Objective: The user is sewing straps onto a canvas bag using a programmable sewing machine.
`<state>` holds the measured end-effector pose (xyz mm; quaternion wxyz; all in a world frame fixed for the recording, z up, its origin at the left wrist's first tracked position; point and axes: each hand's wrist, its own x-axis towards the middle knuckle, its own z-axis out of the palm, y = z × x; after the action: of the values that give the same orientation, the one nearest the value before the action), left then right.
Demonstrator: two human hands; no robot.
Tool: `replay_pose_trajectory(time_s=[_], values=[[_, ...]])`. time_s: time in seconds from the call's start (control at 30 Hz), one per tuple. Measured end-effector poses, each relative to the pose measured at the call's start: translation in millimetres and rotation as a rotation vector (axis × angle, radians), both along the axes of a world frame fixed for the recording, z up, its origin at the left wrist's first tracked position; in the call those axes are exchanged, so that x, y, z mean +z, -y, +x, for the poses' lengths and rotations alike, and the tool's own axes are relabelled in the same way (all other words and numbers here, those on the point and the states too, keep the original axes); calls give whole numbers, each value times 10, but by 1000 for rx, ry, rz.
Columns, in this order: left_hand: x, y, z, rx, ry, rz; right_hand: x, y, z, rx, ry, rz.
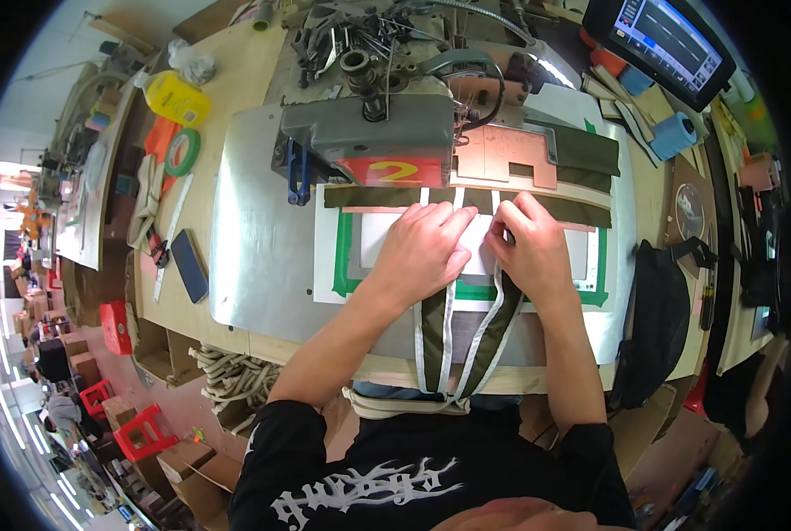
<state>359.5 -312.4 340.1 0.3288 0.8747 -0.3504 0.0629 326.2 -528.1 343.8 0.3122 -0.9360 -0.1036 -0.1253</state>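
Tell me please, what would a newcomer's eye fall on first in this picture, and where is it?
Probably the bare left hand and right hand at the centre, working at long olive-green fabric straps with white edges. Just above them looms a bulky grey machine head with a red-and-yellow panel. A bright yellow bottle at upper left and a lit, black-framed screen at upper right also stand out.

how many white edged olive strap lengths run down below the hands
2: the left strap length runs down from the left hand, the right strap length from the right hand. They converge below; whether they join is unclear.
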Motion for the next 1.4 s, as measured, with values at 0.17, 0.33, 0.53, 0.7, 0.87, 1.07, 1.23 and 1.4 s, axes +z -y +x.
replay_pose_trajectory(time_s=[0.17, 0.33, 0.53, 0.7, 0.87, 1.07, 1.23, 1.4], values=[[9, -21, -5, 5, -2, 11, -2, -15, -2, 13, 7, 0], [4, -9, -10, -2, -7, 6, 20, 2, -20, 25, 14, -4], [27, -27, -8, -1, -4, 13, 19, -5, -6, 35, 35, -26], [16, -23, -13, -7, -8, 13, 31, 7, -4, 38, 33, -41], [15, -45, -16, 3, 4, 16, 35, -10, 7, 39, 10, -10], [16, 0, -29, -15, 13, 10, 109, 96, -23, 42, -60, 128], [116, 101, -77, -158, 34, -28, 260, 544, 76, -357, 88, 364], [95, 239, -184, -475, -80, 142, 121, 1048, 68, -351, 109, 361]])
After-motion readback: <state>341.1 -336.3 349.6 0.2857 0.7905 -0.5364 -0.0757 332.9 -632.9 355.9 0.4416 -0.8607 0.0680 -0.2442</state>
